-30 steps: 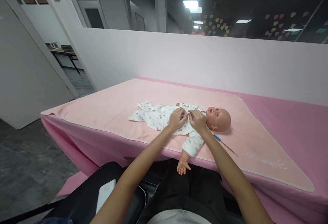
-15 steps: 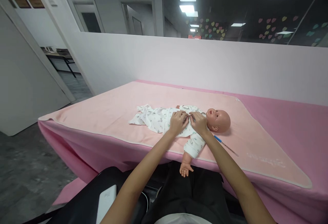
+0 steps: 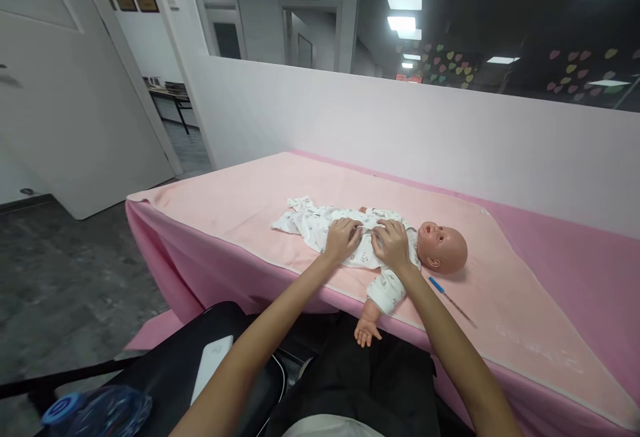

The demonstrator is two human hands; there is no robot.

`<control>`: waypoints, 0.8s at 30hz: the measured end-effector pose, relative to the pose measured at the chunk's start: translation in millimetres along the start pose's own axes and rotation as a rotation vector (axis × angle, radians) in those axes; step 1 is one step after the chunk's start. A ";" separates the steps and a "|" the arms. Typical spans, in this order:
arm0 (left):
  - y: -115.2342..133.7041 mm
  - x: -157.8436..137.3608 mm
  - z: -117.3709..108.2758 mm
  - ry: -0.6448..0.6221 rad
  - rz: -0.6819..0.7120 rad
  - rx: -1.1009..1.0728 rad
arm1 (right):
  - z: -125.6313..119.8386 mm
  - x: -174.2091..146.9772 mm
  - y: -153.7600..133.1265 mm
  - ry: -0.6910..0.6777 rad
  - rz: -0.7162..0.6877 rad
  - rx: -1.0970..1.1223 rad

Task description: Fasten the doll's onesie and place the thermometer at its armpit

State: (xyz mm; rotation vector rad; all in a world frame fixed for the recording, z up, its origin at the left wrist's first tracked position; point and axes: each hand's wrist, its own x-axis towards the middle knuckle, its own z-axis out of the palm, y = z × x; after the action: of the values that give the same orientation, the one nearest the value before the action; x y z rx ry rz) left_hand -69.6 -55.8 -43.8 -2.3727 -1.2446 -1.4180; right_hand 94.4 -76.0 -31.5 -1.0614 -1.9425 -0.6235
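A baby doll lies on its back on a pink mat, head to the right. It wears a white patterned baby gown that covers its legs. My left hand rests on the doll's belly, its curled fingers closed on the front of the gown. Beside it, my right hand pinches the cloth at the chest. A short stretch of gown shows between the two hands. My fingertips partly hide what they grip. One doll arm hangs over the table edge toward me.
A thin rod with a blue handle lies right of the doll on the pink mat. A white wall stands behind the table. At lower left, a black chair bears a white flat device and a plastic bottle.
My hands have drawn slightly apart over the gown's front. The camera view has turned left, bringing the bottle into sight. The doll lies as before.
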 end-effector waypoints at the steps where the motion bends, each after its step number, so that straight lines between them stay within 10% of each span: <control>1: 0.9 0.1 0.9 0.011 -0.004 -0.004 | 1.3 2.2 -2.6 -0.009 -0.007 0.001; 24: 6.0 -1.5 5.9 0.087 -0.025 -0.103 | 10.5 -1.1 -13.8 -0.104 0.034 -0.018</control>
State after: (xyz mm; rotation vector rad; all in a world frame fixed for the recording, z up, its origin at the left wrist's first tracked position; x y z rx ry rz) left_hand -61.7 -57.8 -46.5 -2.3386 -1.2127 -1.6113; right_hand 78.6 -76.0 -38.6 -1.1561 -2.0069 -0.5780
